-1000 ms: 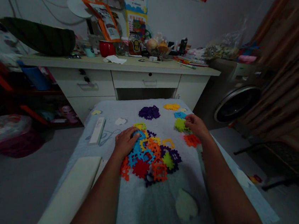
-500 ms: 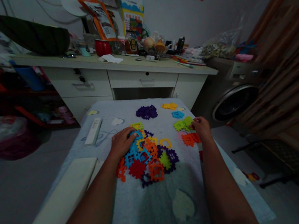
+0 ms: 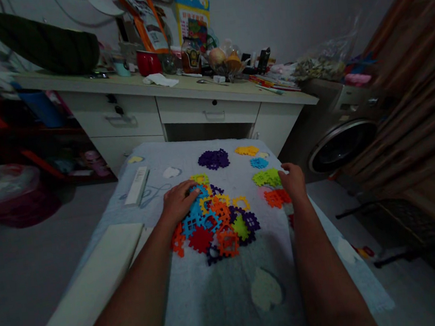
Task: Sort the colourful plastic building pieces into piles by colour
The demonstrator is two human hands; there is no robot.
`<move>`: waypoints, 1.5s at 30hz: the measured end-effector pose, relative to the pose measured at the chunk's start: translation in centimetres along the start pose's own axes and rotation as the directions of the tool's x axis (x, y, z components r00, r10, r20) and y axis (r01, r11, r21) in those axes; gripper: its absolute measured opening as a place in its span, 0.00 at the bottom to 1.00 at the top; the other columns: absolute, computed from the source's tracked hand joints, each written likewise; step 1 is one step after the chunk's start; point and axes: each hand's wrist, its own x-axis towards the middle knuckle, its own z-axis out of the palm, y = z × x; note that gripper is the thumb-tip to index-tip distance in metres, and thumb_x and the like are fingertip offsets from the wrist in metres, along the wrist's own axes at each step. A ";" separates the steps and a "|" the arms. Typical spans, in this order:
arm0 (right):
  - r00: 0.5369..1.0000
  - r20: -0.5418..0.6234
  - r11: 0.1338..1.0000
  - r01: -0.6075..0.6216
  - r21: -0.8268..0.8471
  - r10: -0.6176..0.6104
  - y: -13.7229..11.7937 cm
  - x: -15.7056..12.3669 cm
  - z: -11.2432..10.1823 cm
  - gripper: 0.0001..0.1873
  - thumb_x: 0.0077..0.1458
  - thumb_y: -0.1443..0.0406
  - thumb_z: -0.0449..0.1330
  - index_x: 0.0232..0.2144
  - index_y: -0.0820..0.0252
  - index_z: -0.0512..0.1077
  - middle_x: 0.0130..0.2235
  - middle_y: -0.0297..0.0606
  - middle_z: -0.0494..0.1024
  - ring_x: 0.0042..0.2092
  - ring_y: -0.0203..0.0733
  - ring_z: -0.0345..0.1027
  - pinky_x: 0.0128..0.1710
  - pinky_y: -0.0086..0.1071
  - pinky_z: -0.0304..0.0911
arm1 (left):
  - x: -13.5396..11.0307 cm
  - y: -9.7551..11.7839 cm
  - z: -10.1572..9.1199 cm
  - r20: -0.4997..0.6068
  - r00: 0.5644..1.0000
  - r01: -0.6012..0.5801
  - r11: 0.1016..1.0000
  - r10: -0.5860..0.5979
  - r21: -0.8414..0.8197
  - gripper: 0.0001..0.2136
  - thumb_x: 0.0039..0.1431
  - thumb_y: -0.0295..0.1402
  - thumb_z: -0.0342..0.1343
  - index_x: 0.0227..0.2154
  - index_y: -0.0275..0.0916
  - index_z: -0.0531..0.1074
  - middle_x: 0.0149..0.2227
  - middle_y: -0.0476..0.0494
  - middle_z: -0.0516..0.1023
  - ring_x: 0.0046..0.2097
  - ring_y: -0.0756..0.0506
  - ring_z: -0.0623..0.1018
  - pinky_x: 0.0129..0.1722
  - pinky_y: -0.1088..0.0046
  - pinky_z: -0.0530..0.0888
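Note:
My left hand (image 3: 178,202) is at the upper left of a mixed pile of notched plastic building pieces (image 3: 222,211), its thumb and fingers closed at a blue piece (image 3: 201,190). Orange, red, yellow, purple and green pieces overlap in that pile, some with cut-out windows. Over on the right, my right hand (image 3: 294,180) is beside a small stack of green pieces (image 3: 266,177), thumb and fingers apart, with no piece seen in it. Orange-red pieces (image 3: 276,198) lie just nearer, partly behind that hand.
Beyond the hands lie separate groups of purple (image 3: 214,159), yellow (image 3: 247,151) and blue pieces (image 3: 258,163). A white narrow box (image 3: 136,187) and a long white board (image 3: 93,280) are at left. A cluttered desk (image 3: 179,95) stands behind the cloth-covered table (image 3: 239,295).
My right hand has let go of a green piece, which now lies with the green stack, and its fingers have opened. The left hand stays at the pile. The view has shifted slightly.

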 end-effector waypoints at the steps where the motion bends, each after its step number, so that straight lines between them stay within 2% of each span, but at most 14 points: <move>1: 0.999 0.021 0.999 0.027 0.029 -0.027 -0.7 -0.4 -0.2 0.17 0.47 0.66 0.57 0.40 0.63 0.76 0.42 0.47 0.78 0.45 0.48 0.71 0.52 0.43 0.64 | 0.0 0.1 0.0 -0.001 1.000 0.001 1.000 -0.001 0.001 0.19 0.62 0.45 0.47 0.50 0.46 0.74 0.58 0.46 0.75 0.59 0.40 0.72 0.61 0.58 0.64; 4: 0.964 0.217 0.983 0.127 0.135 -0.154 -3.1 -2.1 -0.7 0.15 0.51 0.66 0.56 0.40 0.61 0.77 0.39 0.41 0.79 0.40 0.43 0.72 0.47 0.38 0.66 | -0.1 0.2 -0.1 -0.005 1.000 0.007 1.000 -0.007 -0.005 0.19 0.62 0.45 0.48 0.50 0.47 0.74 0.57 0.47 0.75 0.59 0.41 0.73 0.60 0.59 0.64; 5: 0.925 0.312 0.971 0.173 0.163 -0.217 -3.9 -3.0 -0.7 0.14 0.52 0.66 0.57 0.40 0.60 0.77 0.38 0.40 0.79 0.39 0.42 0.72 0.46 0.37 0.67 | -0.1 0.2 -0.1 -0.005 1.000 0.008 1.000 -0.008 -0.009 0.19 0.62 0.45 0.48 0.50 0.47 0.74 0.57 0.47 0.76 0.59 0.41 0.73 0.60 0.59 0.65; 7: 0.808 0.486 0.942 0.272 0.197 -0.335 -5.1 -4.8 -0.6 0.12 0.52 0.68 0.58 0.40 0.59 0.77 0.39 0.39 0.80 0.39 0.41 0.72 0.45 0.35 0.67 | -0.1 0.3 -0.2 -0.001 1.000 0.012 1.000 -0.012 -0.011 0.19 0.62 0.46 0.48 0.50 0.48 0.74 0.56 0.47 0.77 0.58 0.41 0.74 0.59 0.59 0.65; 9: 0.701 0.584 0.911 0.358 0.206 -0.408 -5.8 -6.6 -0.3 0.14 0.52 0.71 0.58 0.42 0.59 0.77 0.44 0.42 0.79 0.44 0.42 0.72 0.48 0.36 0.66 | -0.2 0.3 -0.2 -0.001 1.000 0.024 1.000 -0.024 -0.009 0.19 0.62 0.46 0.48 0.50 0.47 0.75 0.55 0.47 0.77 0.57 0.40 0.74 0.59 0.59 0.65; 12: 0.646 0.617 0.879 0.444 0.173 -0.448 -5.9 -8.6 0.6 0.22 0.52 0.76 0.55 0.49 0.60 0.74 0.52 0.46 0.76 0.53 0.45 0.68 0.57 0.40 0.60 | -0.2 0.5 -0.3 -0.002 0.999 0.045 0.999 -0.045 -0.006 0.19 0.62 0.45 0.48 0.50 0.47 0.75 0.54 0.46 0.78 0.56 0.41 0.74 0.59 0.59 0.65; 16: 0.637 0.630 0.874 0.463 0.149 -0.445 -5.4 -9.4 1.8 0.27 0.52 0.77 0.53 0.54 0.61 0.70 0.55 0.46 0.73 0.56 0.45 0.65 0.59 0.41 0.56 | -0.2 0.6 -0.4 0.006 0.999 0.050 0.999 -0.050 -0.003 0.19 0.61 0.45 0.48 0.51 0.46 0.75 0.54 0.45 0.78 0.56 0.41 0.74 0.60 0.59 0.64; 21: 0.667 0.606 0.895 0.398 0.201 -0.433 -5.0 -9.0 2.3 0.24 0.49 0.76 0.55 0.49 0.60 0.72 0.47 0.44 0.73 0.49 0.43 0.66 0.54 0.36 0.60 | -0.2 0.5 -0.3 0.010 0.998 0.069 0.997 -0.069 -0.016 0.20 0.61 0.46 0.49 0.51 0.44 0.75 0.54 0.44 0.78 0.55 0.41 0.75 0.58 0.61 0.66; 23: 0.708 0.570 0.908 0.349 0.231 -0.417 -4.9 -8.9 2.2 0.20 0.48 0.75 0.56 0.45 0.60 0.74 0.42 0.41 0.72 0.44 0.41 0.67 0.49 0.34 0.61 | -0.3 0.5 -0.3 0.003 0.998 0.070 0.997 -0.070 -0.024 0.20 0.61 0.45 0.49 0.51 0.45 0.75 0.54 0.45 0.78 0.55 0.41 0.75 0.58 0.61 0.66; 27: 0.830 0.420 0.920 0.258 0.294 -0.367 -4.9 -8.6 2.3 0.09 0.49 0.71 0.57 0.35 0.59 0.71 0.34 0.35 0.71 0.35 0.39 0.64 0.38 0.32 0.61 | -0.3 0.6 -0.4 0.000 0.997 0.075 0.997 -0.075 -0.025 0.19 0.60 0.45 0.50 0.50 0.45 0.75 0.53 0.46 0.79 0.55 0.41 0.75 0.58 0.61 0.66; 31: 0.892 0.258 0.913 0.300 0.276 -0.371 -5.2 -8.5 3.0 0.04 0.50 0.70 0.55 0.31 0.57 0.67 0.34 0.36 0.69 0.35 0.41 0.62 0.38 0.32 0.59 | -0.2 0.7 -0.5 0.007 0.998 0.064 0.998 -0.064 -0.024 0.19 0.60 0.45 0.49 0.50 0.45 0.75 0.52 0.46 0.79 0.53 0.42 0.76 0.57 0.62 0.67; 35: 0.866 0.294 0.911 0.352 0.213 -0.403 -5.2 -9.0 3.5 0.07 0.49 0.73 0.53 0.30 0.57 0.66 0.35 0.38 0.68 0.38 0.43 0.63 0.41 0.34 0.60 | -0.2 0.7 -0.5 0.006 0.998 0.059 0.998 -0.059 -0.023 0.20 0.60 0.46 0.49 0.50 0.44 0.75 0.52 0.45 0.79 0.51 0.41 0.77 0.56 0.62 0.68; 40: 0.752 0.471 0.886 0.365 0.284 -0.461 -4.8 -9.3 2.6 0.16 0.45 0.75 0.55 0.37 0.58 0.69 0.40 0.39 0.69 0.39 0.41 0.65 0.43 0.34 0.63 | -0.2 0.5 -0.4 0.008 0.998 0.065 0.997 -0.065 -0.031 0.20 0.60 0.46 0.49 0.49 0.44 0.75 0.51 0.45 0.80 0.51 0.41 0.77 0.55 0.62 0.68; 45: 0.742 0.515 0.903 0.350 0.248 -0.429 -4.7 -9.0 2.0 0.21 0.48 0.71 0.58 0.48 0.61 0.69 0.48 0.43 0.70 0.41 0.41 0.65 0.45 0.36 0.63 | -0.2 0.3 -0.2 -0.001 0.998 0.064 0.997 -0.064 -0.037 0.20 0.60 0.46 0.49 0.49 0.43 0.76 0.50 0.44 0.80 0.51 0.40 0.77 0.55 0.60 0.69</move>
